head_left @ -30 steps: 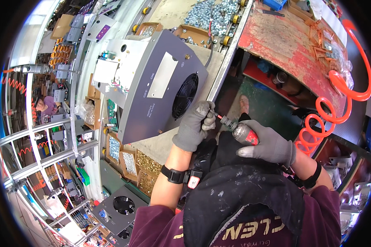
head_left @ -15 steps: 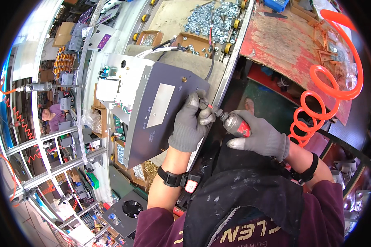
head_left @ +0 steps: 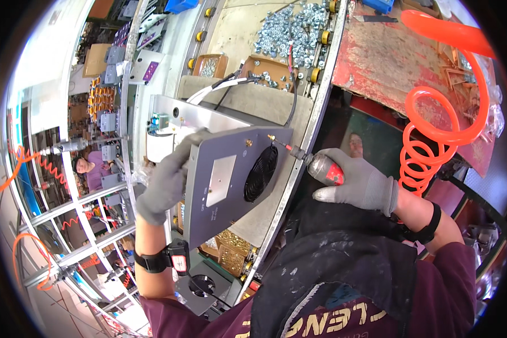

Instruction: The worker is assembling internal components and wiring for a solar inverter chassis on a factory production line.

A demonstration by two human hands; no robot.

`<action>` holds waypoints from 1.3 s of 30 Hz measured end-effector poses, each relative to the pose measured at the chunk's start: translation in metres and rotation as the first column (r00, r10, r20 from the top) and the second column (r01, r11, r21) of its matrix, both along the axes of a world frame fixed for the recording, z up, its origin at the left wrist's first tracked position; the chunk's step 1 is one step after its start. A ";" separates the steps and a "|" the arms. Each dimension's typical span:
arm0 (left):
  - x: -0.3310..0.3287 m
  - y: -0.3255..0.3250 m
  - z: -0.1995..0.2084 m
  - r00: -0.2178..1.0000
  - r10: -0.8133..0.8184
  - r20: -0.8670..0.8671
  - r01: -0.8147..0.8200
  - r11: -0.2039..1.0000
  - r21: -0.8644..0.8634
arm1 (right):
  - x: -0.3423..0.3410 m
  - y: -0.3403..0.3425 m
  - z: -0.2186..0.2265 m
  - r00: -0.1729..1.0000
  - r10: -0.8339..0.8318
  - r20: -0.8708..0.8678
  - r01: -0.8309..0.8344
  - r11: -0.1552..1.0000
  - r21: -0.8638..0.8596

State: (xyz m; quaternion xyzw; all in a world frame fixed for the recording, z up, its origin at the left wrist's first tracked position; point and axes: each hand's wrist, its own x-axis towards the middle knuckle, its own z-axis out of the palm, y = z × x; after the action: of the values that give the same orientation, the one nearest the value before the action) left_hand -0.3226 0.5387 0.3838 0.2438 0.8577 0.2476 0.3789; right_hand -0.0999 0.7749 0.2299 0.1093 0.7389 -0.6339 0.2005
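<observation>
A dark grey metal panel (head_left: 231, 180) with a light rectangular plate and a black fan grille (head_left: 261, 173) stands on the bench, joined to a lighter metal housing (head_left: 208, 119). My left hand (head_left: 166, 183), in a grey glove, is at the panel's left edge. Its fingers are blurred and partly hidden behind that edge. In my gloved right hand (head_left: 357, 183) is a red and silver power screwdriver (head_left: 325, 170), gripped by its body. Its bit points left at the panel's upper right corner, where a small brass-coloured screw (head_left: 271, 137) shows near the tip.
Loose nuts or screws (head_left: 293, 36) are heaped at the back, beside cardboard trays (head_left: 267, 73). Brass screws (head_left: 234, 248) lie near the panel's lower end. An orange coiled hose (head_left: 428, 135) hangs at right by a worn red board (head_left: 383, 62). Another person (head_left: 93, 169) is at far left.
My left hand has moved left, away from the screwdriver tip to the panel's left edge. The panel has turned, and its fan grille now shows. My right hand keeps its hold on the screwdriver.
</observation>
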 end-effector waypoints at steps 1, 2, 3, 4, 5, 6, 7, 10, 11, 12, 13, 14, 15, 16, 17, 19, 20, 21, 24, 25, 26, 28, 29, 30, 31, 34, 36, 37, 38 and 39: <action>-0.006 0.000 -0.008 0.993 -0.008 0.120 0.016 0.998 -0.063 | -0.001 0.001 -0.001 1.000 0.000 0.000 0.000 1.000 -0.024; -0.011 -0.002 -0.010 0.966 -0.229 0.117 0.242 0.964 -0.112 | -0.002 0.001 -0.001 1.000 0.001 0.002 -0.001 0.999 -0.047; -0.013 -0.002 -0.016 0.944 -0.299 0.138 0.313 0.945 -0.094 | -0.003 0.002 -0.001 1.000 0.005 0.012 -0.004 0.998 -0.067; -0.014 -0.002 -0.021 0.930 -0.339 0.145 0.350 0.935 -0.063 | -0.004 0.002 -0.001 1.000 0.011 0.023 -0.009 0.996 -0.086; -0.014 -0.002 -0.026 0.920 -0.361 0.152 0.371 0.928 -0.042 | -0.005 0.003 -0.001 0.998 0.029 0.058 -0.023 0.996 -0.090; -0.015 -0.002 -0.029 0.913 -0.377 0.156 0.386 0.922 -0.025 | -0.007 0.003 0.000 0.998 0.039 0.054 -0.034 0.995 -0.092; -0.015 -0.001 -0.033 0.907 -0.392 0.156 0.398 0.917 -0.010 | -0.009 0.003 0.001 0.997 0.050 0.060 -0.045 0.994 -0.096; -0.018 -0.001 -0.041 0.893 -0.425 0.149 0.426 0.904 0.029 | -0.014 0.003 0.002 0.994 0.081 0.077 -0.074 0.993 -0.089; -0.019 -0.002 -0.043 0.891 -0.429 0.151 0.429 0.903 0.033 | -0.015 0.003 0.003 0.994 0.080 0.071 -0.074 0.993 -0.093; -0.020 -0.002 -0.045 0.883 -0.446 0.145 0.444 0.895 0.049 | -0.016 0.002 0.003 0.993 0.089 0.076 -0.082 0.992 -0.092; -0.021 -0.003 -0.045 0.885 -0.432 0.175 0.434 0.900 0.030 | -0.017 0.002 0.003 0.994 0.084 0.064 -0.078 0.993 -0.092; -0.023 -0.003 -0.045 0.882 -0.426 0.204 0.433 0.901 0.012 | -0.018 0.002 0.004 0.994 0.086 0.065 -0.080 0.993 -0.089; -0.024 -0.002 -0.046 0.879 -0.422 0.221 0.435 0.900 -0.009 | -0.019 0.002 0.005 0.992 0.092 0.082 -0.085 0.993 -0.087; -0.025 -0.001 -0.047 0.876 -0.420 0.237 0.431 0.902 0.004 | -0.019 0.002 0.005 0.994 0.086 0.064 -0.080 0.993 -0.091; -0.026 0.001 -0.048 0.870 -0.424 0.252 0.435 0.900 0.012 | -0.020 0.002 0.006 0.995 0.083 0.063 -0.077 0.993 -0.092; -0.027 0.005 -0.051 0.863 -0.427 0.269 0.435 0.900 0.033 | -0.020 0.002 0.008 0.995 0.086 0.059 -0.082 0.994 -0.074; -0.026 0.007 -0.053 0.858 -0.431 0.280 0.438 0.898 0.044 | -0.021 0.002 0.009 0.995 0.088 0.055 -0.086 0.995 -0.054; -0.026 0.009 -0.054 0.854 -0.433 0.288 0.438 0.898 0.052 | -0.021 0.002 0.010 0.994 0.090 0.061 -0.089 0.996 -0.023; -0.024 0.012 -0.055 0.845 -0.435 0.310 0.439 0.897 0.063 | -0.022 0.003 0.011 0.993 0.093 0.067 -0.097 0.994 0.047; -0.025 0.012 -0.055 0.843 -0.436 0.314 0.438 0.896 0.067 | -0.023 0.004 0.011 0.994 0.094 0.051 -0.097 0.994 0.055; -0.025 0.011 -0.055 0.842 -0.436 0.318 0.437 0.897 0.070 | -0.024 0.004 0.011 0.995 0.095 0.039 -0.098 0.993 0.069; -0.026 0.007 -0.055 0.840 -0.431 0.330 0.429 0.899 0.083 | -0.025 0.004 0.011 0.995 0.098 0.019 -0.098 0.993 0.060; -0.027 0.004 -0.056 0.841 -0.425 0.335 0.422 0.903 0.087 | -0.026 0.005 0.011 0.995 0.096 0.012 -0.097 0.995 0.038; -0.026 0.002 -0.057 0.842 -0.423 0.334 0.417 0.904 0.092 | -0.027 0.006 0.011 0.995 0.097 0.020 -0.097 0.995 0.022; -0.026 -0.001 -0.059 0.843 -0.418 0.338 0.409 0.907 0.100 | -0.028 0.006 0.011 0.994 0.105 -0.005 -0.104 0.993 0.048; -0.022 -0.005 -0.062 0.843 -0.398 0.361 0.379 0.917 0.126 | -0.030 0.007 0.015 0.991 0.126 -0.034 -0.121 0.984 0.130; -0.024 -0.003 -0.060 0.839 -0.371 0.397 0.340 0.929 0.149 | -0.031 0.007 0.018 0.991 0.124 -0.048 -0.115 0.979 0.170; -0.026 -0.001 -0.058 0.837 -0.344 0.426 0.306 0.939 0.156 | -0.031 0.007 0.021 0.992 0.128 -0.018 -0.123 0.979 0.165; -0.030 0.003 -0.056 0.841 -0.334 0.426 0.298 0.942 0.152 | -0.032 0.007 0.022 0.992 0.129 0.011 -0.129 0.978 0.162; -0.035 0.007 -0.054 0.854 -0.320 0.410 0.315 0.946 0.081 | -0.032 0.007 0.024 0.991 0.127 0.040 -0.132 0.979 0.157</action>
State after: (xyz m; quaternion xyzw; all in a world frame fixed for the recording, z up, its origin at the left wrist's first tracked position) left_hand -0.3575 0.5456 0.3296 0.3253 0.7033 0.2324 0.5878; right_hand -0.1322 0.7823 0.2537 0.0862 0.7896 -0.5568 0.2429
